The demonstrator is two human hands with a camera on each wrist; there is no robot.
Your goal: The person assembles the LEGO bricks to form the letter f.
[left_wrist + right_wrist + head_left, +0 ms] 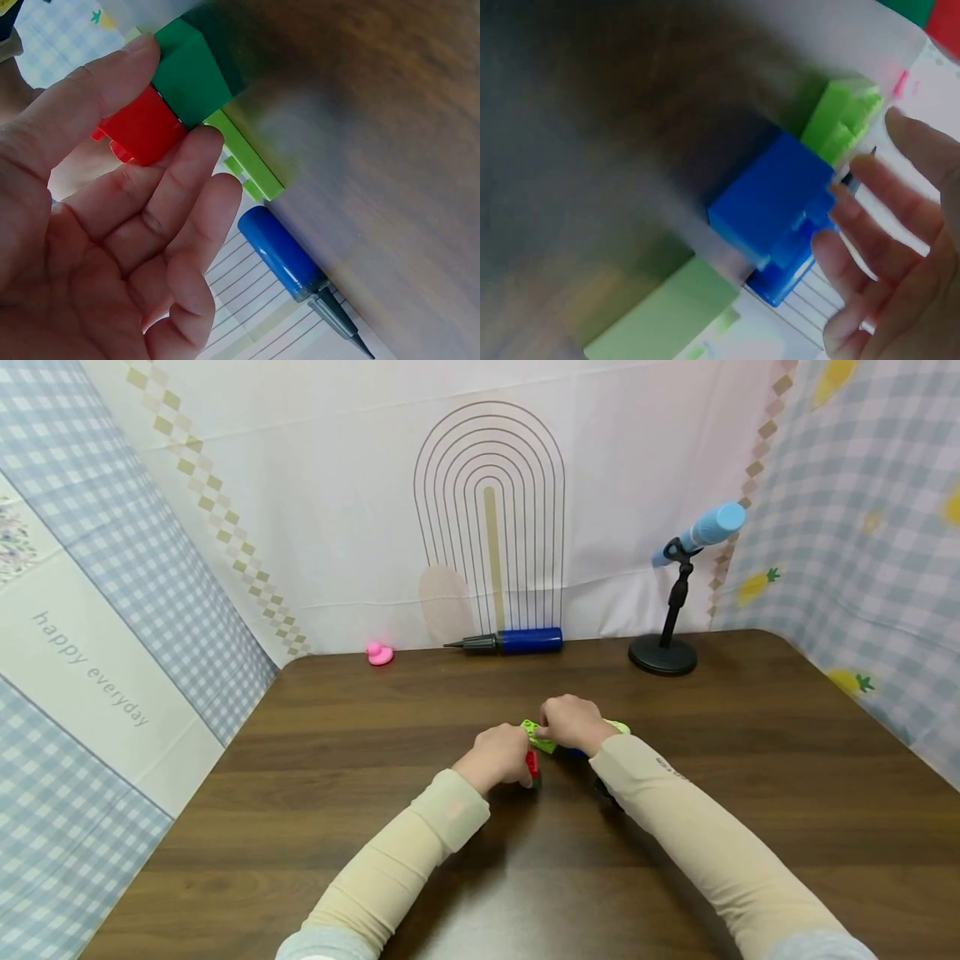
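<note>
Brown wood is what you work on: the table (750, 760) fills the lower view, with a black stand (663, 652) holding a light-blue tube at its back right. Along the back edge lie a blue pump (517, 641) and a small pink duck (379, 653). Mid-table, your left hand (498, 758) pinches a red brick (142, 127) joined to a green brick (191, 75), thumb above, fingers below. Just beside it, your right hand (573, 725) rests straight fingers against a blue brick (772, 199), with a lime plate (542, 740) between your hands.
</note>
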